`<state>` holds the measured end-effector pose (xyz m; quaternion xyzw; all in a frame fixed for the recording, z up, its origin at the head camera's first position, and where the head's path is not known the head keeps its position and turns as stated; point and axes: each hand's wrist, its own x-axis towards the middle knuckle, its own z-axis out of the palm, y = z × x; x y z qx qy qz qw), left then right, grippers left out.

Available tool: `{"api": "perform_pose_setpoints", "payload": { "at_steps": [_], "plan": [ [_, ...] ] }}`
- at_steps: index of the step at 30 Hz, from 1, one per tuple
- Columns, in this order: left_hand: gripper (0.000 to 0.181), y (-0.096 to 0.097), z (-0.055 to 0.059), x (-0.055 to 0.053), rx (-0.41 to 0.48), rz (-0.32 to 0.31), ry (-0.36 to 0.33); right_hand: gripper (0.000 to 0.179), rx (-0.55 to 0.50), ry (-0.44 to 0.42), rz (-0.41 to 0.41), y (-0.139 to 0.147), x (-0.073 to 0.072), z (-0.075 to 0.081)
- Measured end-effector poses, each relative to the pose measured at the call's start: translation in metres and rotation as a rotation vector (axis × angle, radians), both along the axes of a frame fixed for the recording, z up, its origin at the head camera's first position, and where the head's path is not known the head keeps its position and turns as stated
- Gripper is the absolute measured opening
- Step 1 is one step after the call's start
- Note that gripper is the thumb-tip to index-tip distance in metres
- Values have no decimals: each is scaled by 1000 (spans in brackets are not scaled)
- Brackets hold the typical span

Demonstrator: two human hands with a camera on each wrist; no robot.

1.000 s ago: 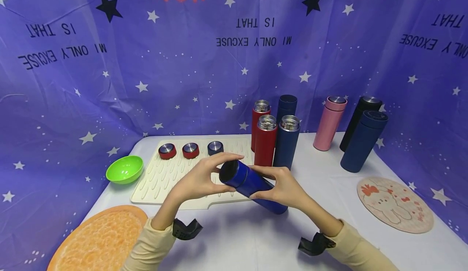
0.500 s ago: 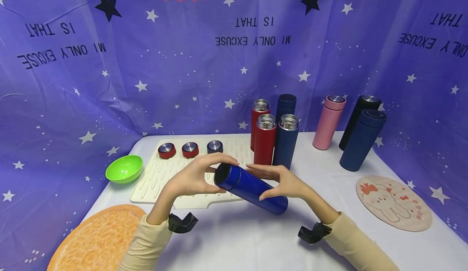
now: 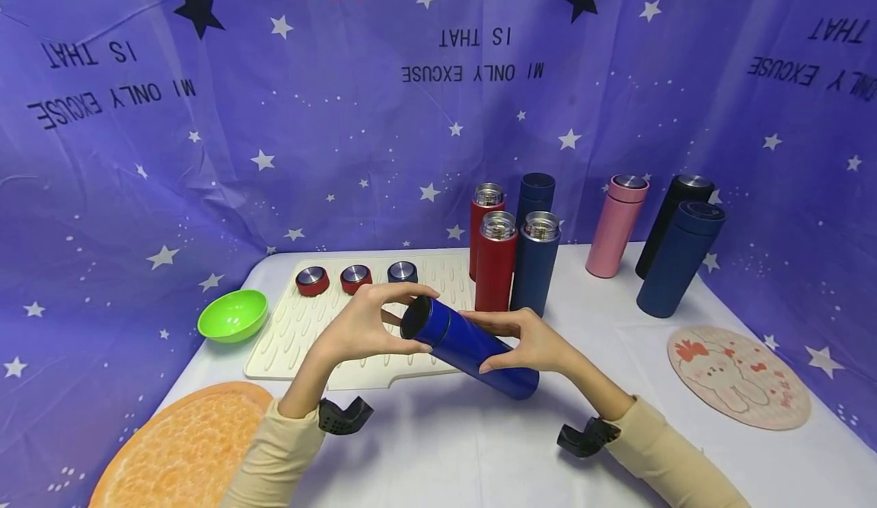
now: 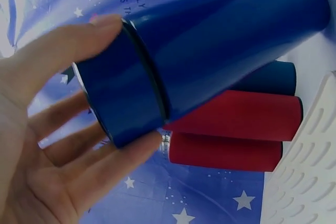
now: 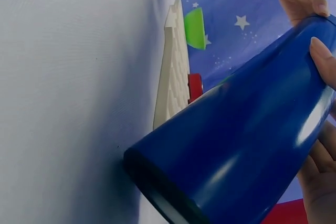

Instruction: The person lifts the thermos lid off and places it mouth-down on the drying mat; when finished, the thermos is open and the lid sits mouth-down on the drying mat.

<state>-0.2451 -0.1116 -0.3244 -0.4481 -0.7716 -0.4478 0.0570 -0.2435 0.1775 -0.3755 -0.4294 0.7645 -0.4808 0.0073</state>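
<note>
A glossy blue thermos bottle (image 3: 479, 352) is held tilted over the table, its capped end raised to the left and its base low on the right. My left hand (image 3: 356, 333) pinches the lid between thumb and fingers. In the left wrist view a dark seam (image 4: 152, 77) runs between the lid and the body. Around the body, my right hand (image 3: 534, 344) grips with the thumb on the near side and fingers behind. The right wrist view shows the bottle's base (image 5: 163, 187) close over the white cloth.
Behind stand two lidless red bottles (image 3: 495, 276), a lidless blue bottle (image 3: 534, 276) and a capped one (image 3: 537, 192). Three lids (image 3: 313, 283) sit on a cream draining mat (image 3: 274, 356). Pink (image 3: 617, 226), black (image 3: 668, 218) and navy (image 3: 680, 264) bottles stand right; a green bowl (image 3: 233, 317) left.
The bottle's lid end and my left hand have shifted slightly left. The left fingers have changed their place on the lid, and the right thumb sits a little farther right.
</note>
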Motion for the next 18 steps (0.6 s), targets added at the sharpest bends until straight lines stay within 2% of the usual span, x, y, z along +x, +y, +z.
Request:
{"api": "perform_pose_setpoints", "payload": {
  "at_steps": [5, 8, 12, 16, 18],
  "plan": [
    [60, -2, -9, -6, -26, 98, -25, 70, 23, 13, -40, -3, 1, 0],
    [59, 1, -10, -5, -22, 160, -37, 72, 43, 14, -72, -2, -3, -7],
    [57, 6, -10, -1, -26, 278, -42, 76, 61, 30, -93, 0, -10, -18],
    [59, 12, -10, 2, -44, 411, -37, 78, 62, 54, -87, 2, -13, -19],
    [59, 14, -10, 4, -56, 450, -44, 78, 64, 69, -83, 3, -12, -18]
  ]
}}
